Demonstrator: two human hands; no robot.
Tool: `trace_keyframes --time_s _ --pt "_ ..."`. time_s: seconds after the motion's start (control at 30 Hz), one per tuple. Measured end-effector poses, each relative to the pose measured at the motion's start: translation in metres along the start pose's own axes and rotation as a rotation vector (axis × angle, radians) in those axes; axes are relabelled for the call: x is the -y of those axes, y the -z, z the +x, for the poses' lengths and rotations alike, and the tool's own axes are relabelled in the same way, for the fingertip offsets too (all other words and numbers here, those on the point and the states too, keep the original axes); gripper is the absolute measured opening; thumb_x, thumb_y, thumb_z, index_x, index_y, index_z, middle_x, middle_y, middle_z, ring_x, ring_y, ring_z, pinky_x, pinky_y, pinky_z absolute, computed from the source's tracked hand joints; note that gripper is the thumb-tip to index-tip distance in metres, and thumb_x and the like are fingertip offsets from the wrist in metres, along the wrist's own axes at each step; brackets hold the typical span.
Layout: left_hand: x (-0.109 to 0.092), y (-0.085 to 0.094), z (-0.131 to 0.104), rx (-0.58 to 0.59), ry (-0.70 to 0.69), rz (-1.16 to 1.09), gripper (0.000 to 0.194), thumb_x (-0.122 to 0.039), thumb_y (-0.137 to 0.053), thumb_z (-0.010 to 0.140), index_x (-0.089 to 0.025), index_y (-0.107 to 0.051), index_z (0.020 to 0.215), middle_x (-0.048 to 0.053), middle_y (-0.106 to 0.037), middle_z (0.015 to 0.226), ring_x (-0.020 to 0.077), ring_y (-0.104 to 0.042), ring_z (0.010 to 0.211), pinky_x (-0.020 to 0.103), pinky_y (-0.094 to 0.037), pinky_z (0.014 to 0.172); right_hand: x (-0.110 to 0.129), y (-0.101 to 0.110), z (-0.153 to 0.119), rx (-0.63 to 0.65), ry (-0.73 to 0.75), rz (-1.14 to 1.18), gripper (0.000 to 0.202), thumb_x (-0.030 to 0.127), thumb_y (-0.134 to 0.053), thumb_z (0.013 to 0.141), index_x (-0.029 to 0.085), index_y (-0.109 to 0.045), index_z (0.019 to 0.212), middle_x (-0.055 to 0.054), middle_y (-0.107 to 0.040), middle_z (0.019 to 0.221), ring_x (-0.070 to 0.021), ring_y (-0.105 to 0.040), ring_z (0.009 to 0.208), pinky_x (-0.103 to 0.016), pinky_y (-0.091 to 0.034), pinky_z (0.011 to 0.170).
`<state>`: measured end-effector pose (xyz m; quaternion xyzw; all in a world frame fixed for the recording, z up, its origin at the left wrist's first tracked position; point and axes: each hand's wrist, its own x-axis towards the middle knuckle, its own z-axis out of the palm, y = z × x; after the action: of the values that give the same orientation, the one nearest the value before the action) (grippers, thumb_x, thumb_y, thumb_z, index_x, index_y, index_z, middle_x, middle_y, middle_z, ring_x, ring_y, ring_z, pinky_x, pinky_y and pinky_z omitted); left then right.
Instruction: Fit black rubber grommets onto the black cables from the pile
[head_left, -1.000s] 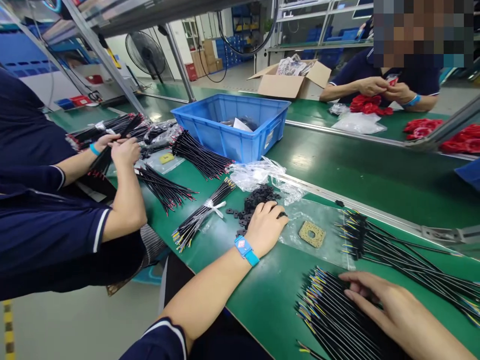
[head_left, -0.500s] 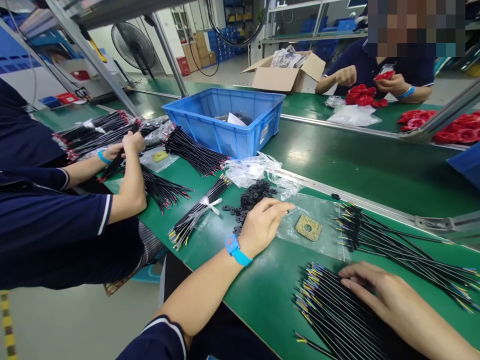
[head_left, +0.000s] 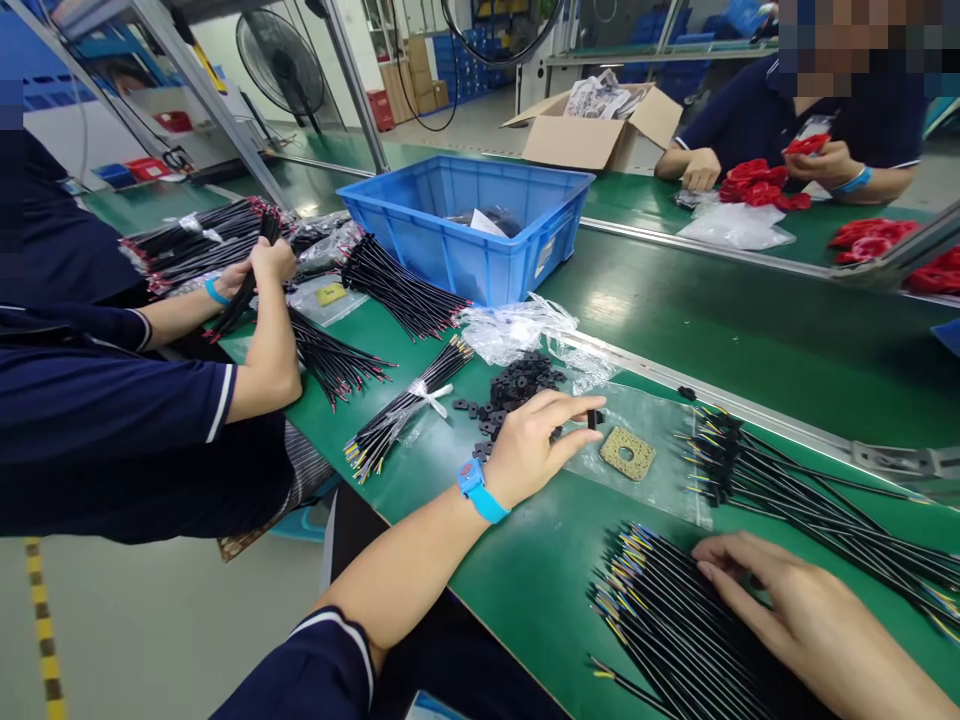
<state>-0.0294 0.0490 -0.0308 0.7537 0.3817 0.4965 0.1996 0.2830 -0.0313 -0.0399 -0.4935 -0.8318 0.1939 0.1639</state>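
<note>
1. Black piece (head_left: 592, 420), small and slim, pinched between the left hand's (head_left: 525, 450) thumb and index finger, near the clear plastic bag (head_left: 667, 430).
2. Right hand (head_left: 787, 590) at the edge of the black cables (head_left: 675, 610) on the counter (head_left: 540, 560); whether its grip holds one, I cannot tell.
3. Singling out one piece beside the black pile (head_left: 525, 380) seems in hand; moving it calls for a steady, light pinch.

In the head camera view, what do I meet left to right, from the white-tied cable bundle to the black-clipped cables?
White-tied cable bundle, small black parts, black piece in the left hand, square pad, black-clipped cables.
</note>
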Motion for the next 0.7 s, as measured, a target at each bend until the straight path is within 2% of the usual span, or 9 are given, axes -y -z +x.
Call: trace_keyframes --time_s 0.2,0.3,0.43,0.57,0.7 --pt "0.0 0.0 0.001 -0.024 -0.004 0.034 0.034 -0.04 -0.067 0.101 -0.023 -0.069 0.13 0.005 -0.072 0.109 0.0149 -0.071 0.096 0.034 -0.065 0.089 0.005 0.003 0.004 -0.134 -0.051 0.05 0.039 0.058 -0.047 0.106 0.026 -0.069 0.1 -0.001 -0.079 0.088 -0.0183 -0.077 0.07 -0.023 -0.06 0.057" --pt "0.0 -0.002 0.0 -0.052 -0.031 0.052 0.033 -0.037 -0.07 0.099 -0.024 -0.07 0.129 0.007 -0.072 0.118 0.0175 -0.071 0.107 0.037 -0.064 0.095 0.01 0.0 0.012 -0.248 -0.034 -0.003 0.037 0.057 -0.045 0.108 0.026 -0.065 0.106 -0.001 -0.077 0.087 -0.017 -0.075 0.066 -0.023 -0.058 0.055" --pt "-0.002 -0.003 -0.001 -0.039 -0.023 0.035 0.033 -0.034 -0.071 0.098 -0.023 -0.07 0.129 0.008 -0.074 0.121 0.0186 -0.072 0.112 0.039 -0.064 0.098 0.012 -0.014 0.021 -0.353 0.026 -0.219 0.032 0.043 -0.04 0.111 0.023 -0.063 0.117 -0.008 -0.072 0.103 -0.02 -0.075 0.086 -0.028 -0.061 0.07" --pt "-0.006 -0.003 -0.002 -0.017 -0.007 0.019 0.032 -0.034 -0.071 0.098 -0.022 -0.071 0.128 0.007 -0.076 0.117 0.0184 -0.073 0.107 0.038 -0.065 0.096 0.006 -0.028 0.025 -0.355 0.114 -0.331 0.031 0.025 -0.037 0.109 0.021 -0.063 0.126 -0.009 -0.069 0.108 -0.0193 -0.073 0.094 -0.029 -0.061 0.079" --pt "-0.008 -0.003 -0.002 -0.021 0.001 -0.007 0.033 -0.037 -0.072 0.098 -0.021 -0.07 0.127 0.007 -0.078 0.116 0.0191 -0.074 0.107 0.038 -0.065 0.095 0.001 -0.031 0.026 -0.326 0.174 -0.328 0.026 0.026 -0.041 0.109 0.021 -0.064 0.12 -0.006 -0.073 0.109 -0.0191 -0.073 0.097 -0.03 -0.061 0.085"
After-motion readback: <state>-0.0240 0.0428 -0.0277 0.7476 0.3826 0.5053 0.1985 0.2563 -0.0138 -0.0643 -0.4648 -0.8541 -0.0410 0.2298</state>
